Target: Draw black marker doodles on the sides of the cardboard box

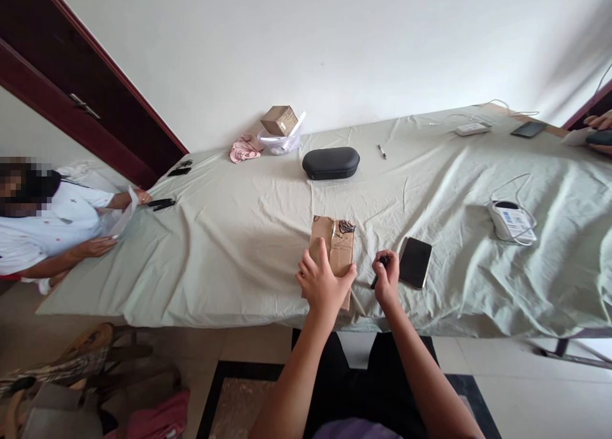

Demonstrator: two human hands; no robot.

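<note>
A flat brown cardboard package [336, 240] with tape on it lies near the front edge of the cloth-covered table [239, 235]. My left hand [322, 280] rests on its near end, fingers wrapped over the cardboard. My right hand [386, 276] is closed round a small black tool [381, 265], perhaps a cutter or pen, just right of the package. A dark phone [415, 262] lies flat right beside that hand.
A black oval case [331, 162], a pen [382, 151], a small cardboard box [279, 120] on a plastic tub and a pink cloth [245, 148] lie farther back. A white device with cable [510, 222] sits right. Another person [52, 225] works at the left end; another hand [600, 130] shows far right.
</note>
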